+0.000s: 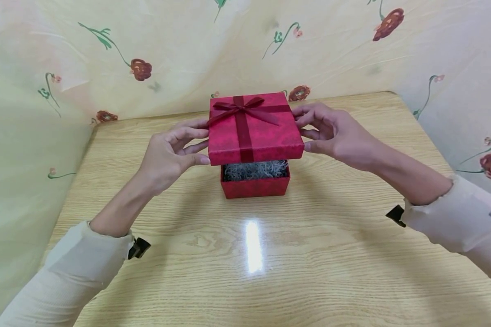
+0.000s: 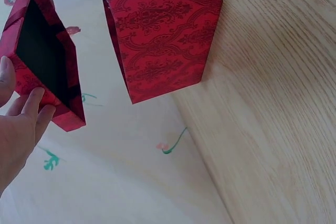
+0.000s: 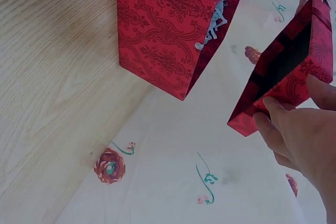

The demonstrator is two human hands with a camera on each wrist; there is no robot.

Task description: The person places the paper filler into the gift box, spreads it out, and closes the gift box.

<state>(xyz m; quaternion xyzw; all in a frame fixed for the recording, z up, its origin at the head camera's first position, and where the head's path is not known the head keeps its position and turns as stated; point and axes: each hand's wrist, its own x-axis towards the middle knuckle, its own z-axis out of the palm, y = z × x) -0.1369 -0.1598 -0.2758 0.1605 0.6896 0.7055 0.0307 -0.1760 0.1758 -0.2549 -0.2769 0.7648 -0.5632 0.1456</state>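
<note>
Both hands hold a red patterned box lid [image 1: 270, 131] with a dark red ribbon bow [image 1: 242, 108] on top. My left hand [image 1: 165, 156] grips its left side and my right hand [image 1: 337, 134] its right side, thumbs toward the front. Below the raised lid stands the red gift box [image 1: 255, 188], upright on the table. Grey shredded paper [image 1: 255, 170] fills its visible part; the lid hides the rest. In both wrist views a gap separates the lid [image 2: 31, 80] from the box [image 3: 157, 30], and the lid's inside looks black.
The light wood table [image 1: 311, 277] ends at the back against a cream sheet with painted flowers [image 1: 188, 54], which also hangs at the left and right. Black clips [image 1: 139, 248] show at both sleeve cuffs. Light glares off the tabletop in front of the box.
</note>
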